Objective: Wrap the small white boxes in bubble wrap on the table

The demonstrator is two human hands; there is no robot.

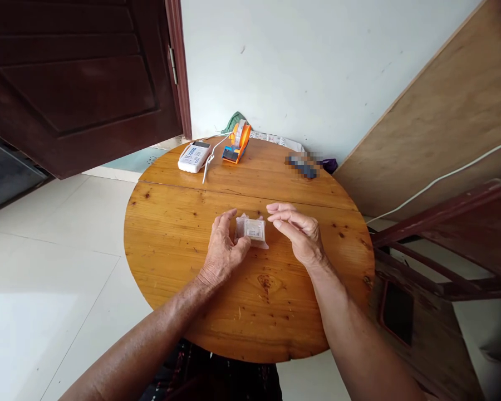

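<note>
A small, flat, squarish packet (255, 229), wrapped in crinkled clear plastic with a printed label, lies on the round wooden table (183, 223). Along its left side rests my left hand (225, 239), fingers stretched forward and thumb apart, overlapping the packet's near left corner. The hand does not visibly close around it. My right hand (299, 231) hovers just right of the packet, holding nothing I can see. Its fingers are extended leftward with the thumb below them, a small gap away from the wrap.
Toward the back stand a white device (194, 156) with a cable (207, 167) and an orange tape dispenser (237, 142). A blurred dark object (301, 166) lies at the back right. A wooden chair (446, 245) holding a dark phone-like slab (396, 312) is right of the table.
</note>
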